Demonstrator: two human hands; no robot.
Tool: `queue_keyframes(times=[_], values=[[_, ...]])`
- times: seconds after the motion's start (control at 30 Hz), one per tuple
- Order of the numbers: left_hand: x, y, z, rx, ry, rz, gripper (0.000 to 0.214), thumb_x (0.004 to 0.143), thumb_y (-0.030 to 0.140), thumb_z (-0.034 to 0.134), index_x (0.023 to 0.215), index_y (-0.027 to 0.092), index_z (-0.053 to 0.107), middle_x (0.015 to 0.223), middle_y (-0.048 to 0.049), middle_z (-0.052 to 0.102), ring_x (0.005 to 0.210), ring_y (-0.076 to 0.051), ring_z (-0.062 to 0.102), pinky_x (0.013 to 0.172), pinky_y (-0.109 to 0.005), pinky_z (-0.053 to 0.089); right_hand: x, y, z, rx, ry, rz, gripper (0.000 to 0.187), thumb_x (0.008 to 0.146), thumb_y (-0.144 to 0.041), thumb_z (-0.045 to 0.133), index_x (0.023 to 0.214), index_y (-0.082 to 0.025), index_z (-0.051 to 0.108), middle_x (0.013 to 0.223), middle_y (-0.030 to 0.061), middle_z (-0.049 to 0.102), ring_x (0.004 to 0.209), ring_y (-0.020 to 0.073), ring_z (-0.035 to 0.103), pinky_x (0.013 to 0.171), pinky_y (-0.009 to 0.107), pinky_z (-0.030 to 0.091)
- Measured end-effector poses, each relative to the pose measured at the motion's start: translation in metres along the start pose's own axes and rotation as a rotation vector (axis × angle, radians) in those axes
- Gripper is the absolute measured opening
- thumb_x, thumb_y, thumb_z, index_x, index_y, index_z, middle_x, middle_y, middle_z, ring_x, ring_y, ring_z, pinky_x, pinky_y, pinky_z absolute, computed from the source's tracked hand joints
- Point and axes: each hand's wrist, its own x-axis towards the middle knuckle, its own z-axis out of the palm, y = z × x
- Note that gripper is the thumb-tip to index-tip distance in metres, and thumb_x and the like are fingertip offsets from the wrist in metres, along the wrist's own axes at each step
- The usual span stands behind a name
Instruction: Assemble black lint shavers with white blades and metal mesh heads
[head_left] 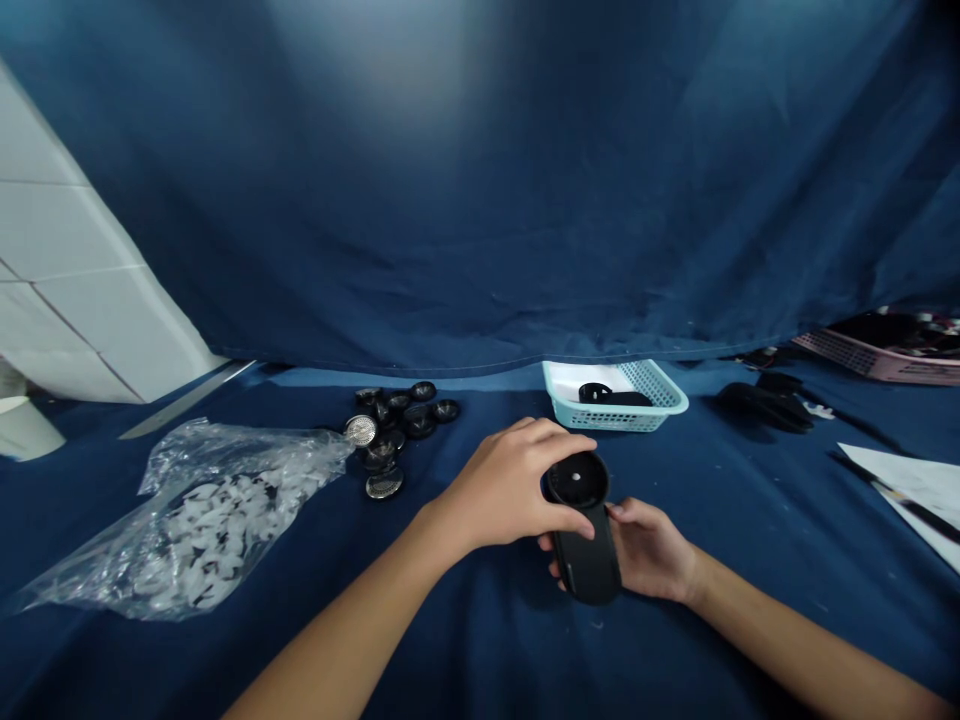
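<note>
Just right of the middle, a long black plastic housing (589, 568) with a rounded lower end is held above the blue cloth. A round black cup-like part (576, 482) with a small pale spot at its centre sits at the housing's upper end. My left hand (517, 482) grips this round part from the left, thumb below it and fingers over its top edge. My right hand (651, 550) holds the housing from the right, its thumb on the side and fingertips showing behind the left edge. Whether the two parts are joined cannot be seen.
Several round black parts (418, 420), a silver mesh disc (361, 431) and a clear bag of small white and black pieces (217, 530) lie left. A light-blue basket (615, 418) holds a black part. Black pieces (765, 405), paper (919, 490) and a pink basket (885, 365) are right.
</note>
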Motion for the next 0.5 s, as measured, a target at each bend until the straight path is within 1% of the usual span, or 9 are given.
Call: queue_keyframes(times=[0.17,0.4,0.5], values=[[0.0000,0.0016,0.0007,0.008,-0.023,-0.002,0.068,0.065,0.042,0.087,0.126,0.026,0.061,0.124,-0.0041,0.062,0.113,-0.024,0.058,0.101,-0.041,0.046,0.0006,0.0008,-0.0029,-0.040,0.033,-0.001,0.051,0.079,-0.039,0.052,0.119,-0.011,0.067,0.116,0.0164,0.070,0.111,0.0317,0.065,0.103,0.047,0.039],[-0.0002,0.0029,0.0023,0.025,-0.047,-0.001,0.067,0.066,0.038,0.087,0.126,0.024,0.061,0.124,-0.0047,0.062,0.114,-0.024,0.057,0.102,-0.040,0.045,0.0013,0.0009,-0.0013,-0.049,0.028,-0.013,0.050,0.076,-0.034,0.050,0.118,-0.013,0.068,0.113,0.0133,0.072,0.108,0.0292,0.066,0.105,0.044,0.036],[0.0000,0.0022,0.0031,0.032,-0.055,0.005,0.067,0.066,0.037,0.087,0.126,0.025,0.060,0.124,-0.0048,0.062,0.114,-0.024,0.057,0.102,-0.039,0.045,0.0022,0.0006,-0.0010,-0.047,0.027,-0.020,0.049,0.077,-0.033,0.050,0.117,-0.013,0.068,0.112,0.0134,0.073,0.108,0.0290,0.066,0.106,0.044,0.035]])
